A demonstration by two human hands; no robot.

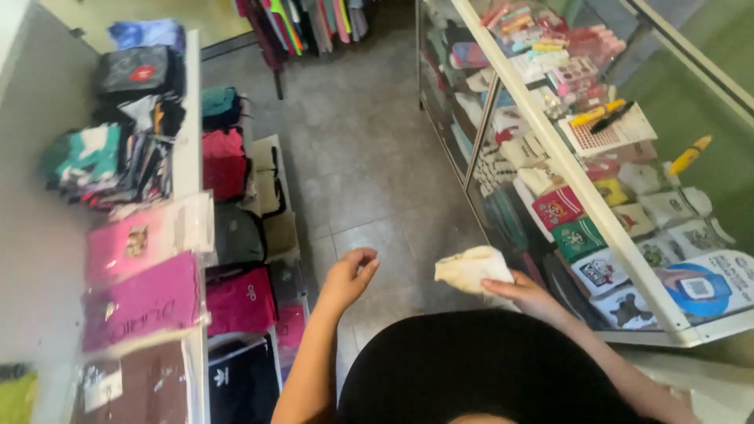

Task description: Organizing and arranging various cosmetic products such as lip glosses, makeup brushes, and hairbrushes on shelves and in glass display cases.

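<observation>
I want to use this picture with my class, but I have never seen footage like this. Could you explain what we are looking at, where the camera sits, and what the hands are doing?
There is no machine here: a person wears a camera on the head, so the single picture looks down over their own body and two bare hands in a small clothing shop.

The right hand holds a small cream-coloured folded cloth item out in front. The left hand is empty, fingers loosely curled, above the grey tiled floor.

On the left, white shelves carry folded garments, among them pink ones in clear plastic bags. On the right stands a glass display counter filled with packaged socks and small accessories.
</observation>
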